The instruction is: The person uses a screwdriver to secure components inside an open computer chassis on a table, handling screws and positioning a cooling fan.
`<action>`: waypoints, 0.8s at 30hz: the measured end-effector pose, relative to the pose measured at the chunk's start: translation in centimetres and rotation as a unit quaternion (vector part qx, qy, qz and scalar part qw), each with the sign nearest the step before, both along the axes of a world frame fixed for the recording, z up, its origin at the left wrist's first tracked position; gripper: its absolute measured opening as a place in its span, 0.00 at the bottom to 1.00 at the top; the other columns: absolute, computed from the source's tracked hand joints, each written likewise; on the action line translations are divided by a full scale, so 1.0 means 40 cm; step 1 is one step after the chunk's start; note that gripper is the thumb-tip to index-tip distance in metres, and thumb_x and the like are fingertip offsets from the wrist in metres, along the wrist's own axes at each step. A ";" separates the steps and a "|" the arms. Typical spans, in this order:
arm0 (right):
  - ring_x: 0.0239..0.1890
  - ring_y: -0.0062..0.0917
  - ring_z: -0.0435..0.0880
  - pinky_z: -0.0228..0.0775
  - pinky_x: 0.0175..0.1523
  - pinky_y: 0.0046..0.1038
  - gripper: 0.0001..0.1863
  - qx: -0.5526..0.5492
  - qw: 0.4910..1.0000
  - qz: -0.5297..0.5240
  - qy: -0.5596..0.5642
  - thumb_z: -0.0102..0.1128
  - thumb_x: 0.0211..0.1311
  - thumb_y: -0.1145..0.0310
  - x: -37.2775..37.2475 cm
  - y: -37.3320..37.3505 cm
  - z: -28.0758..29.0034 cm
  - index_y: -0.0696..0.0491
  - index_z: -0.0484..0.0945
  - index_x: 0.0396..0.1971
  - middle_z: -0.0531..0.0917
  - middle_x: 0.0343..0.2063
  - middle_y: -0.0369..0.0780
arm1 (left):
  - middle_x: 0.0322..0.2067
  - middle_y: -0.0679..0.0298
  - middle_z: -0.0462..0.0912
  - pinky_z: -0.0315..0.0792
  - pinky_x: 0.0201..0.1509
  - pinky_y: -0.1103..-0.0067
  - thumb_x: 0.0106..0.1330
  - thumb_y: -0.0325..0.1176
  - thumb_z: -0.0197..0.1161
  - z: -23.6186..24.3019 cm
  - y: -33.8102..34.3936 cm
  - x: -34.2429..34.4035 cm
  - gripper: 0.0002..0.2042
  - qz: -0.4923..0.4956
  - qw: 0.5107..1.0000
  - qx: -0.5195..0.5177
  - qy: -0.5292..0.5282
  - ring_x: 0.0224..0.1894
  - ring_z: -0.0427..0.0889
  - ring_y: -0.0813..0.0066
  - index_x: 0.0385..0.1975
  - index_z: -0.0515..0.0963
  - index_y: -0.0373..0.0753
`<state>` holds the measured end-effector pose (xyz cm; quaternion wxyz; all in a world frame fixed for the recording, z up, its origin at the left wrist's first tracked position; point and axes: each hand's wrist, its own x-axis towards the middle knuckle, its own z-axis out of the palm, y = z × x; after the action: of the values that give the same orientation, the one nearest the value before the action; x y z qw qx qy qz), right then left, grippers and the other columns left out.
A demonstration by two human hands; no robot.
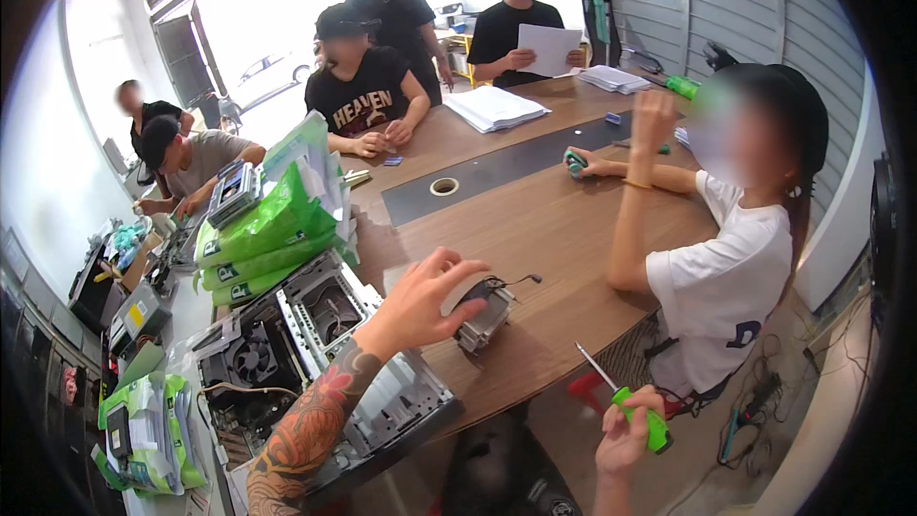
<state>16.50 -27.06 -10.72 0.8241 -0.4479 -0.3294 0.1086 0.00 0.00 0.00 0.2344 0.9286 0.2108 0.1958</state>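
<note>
My tattooed left arm reaches across an opened desktop computer case [373, 411]. At its end my left hand [435, 298] is spread open, thumb and fingers apart, over a small metal heat sink with a fan [485, 323]. A thin black cable with a plug trails from this cooler, which sits on the wooden table [564, 258] beside the case; whether my fingers touch it I cannot tell. Low on the right, my right hand [626, 435] is closed around the green handle of a screwdriver [621, 392], its metal shaft pointing up and to the left. Inside the case a round black fan [251, 358] shows.
Green plastic packages [272, 220] are stacked behind the case, another [158, 430] at left. A tape roll [445, 187] and paper stack [497, 109] lie on the table. A person in white [726, 229] sits at right; several others are beyond. Cables [750, 411] lie on the floor.
</note>
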 end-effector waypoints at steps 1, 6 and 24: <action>0.21 0.14 0.63 0.53 0.21 0.17 0.15 0.019 1.000 -0.005 0.018 0.53 0.68 0.54 0.006 0.004 0.001 0.51 0.68 0.35 0.64 0.27 0.34 | 0.55 0.51 0.71 0.67 0.58 0.57 0.61 0.47 0.67 -0.001 -0.013 0.002 0.26 -0.024 0.996 0.090 0.002 0.53 0.75 0.51 0.60 0.73 0.51; 0.21 0.14 0.60 0.50 0.21 0.18 0.11 0.062 0.987 0.020 0.147 0.46 0.72 0.61 0.007 0.028 -0.033 0.54 0.69 0.33 0.63 0.28 0.34 | 0.58 0.44 0.68 0.63 0.62 0.58 0.60 0.47 0.66 -0.047 -0.049 -0.052 0.31 -0.044 0.977 0.198 0.065 0.60 0.70 0.47 0.65 0.67 0.50; 0.17 0.26 0.67 0.59 0.23 0.24 0.22 0.105 0.983 0.059 0.137 0.52 0.61 0.52 0.076 0.016 -0.054 0.59 0.75 0.39 0.78 0.29 0.43 | 0.49 0.52 0.70 0.66 0.54 0.66 0.52 0.38 0.70 -0.064 -0.069 -0.043 0.26 -0.029 0.989 0.144 -0.020 0.51 0.74 0.54 0.52 0.73 0.44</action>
<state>19.53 -26.41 -12.90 0.8960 -0.3194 -0.2489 0.1823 -1.71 -2.76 -2.55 0.1085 0.9543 0.1483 0.2359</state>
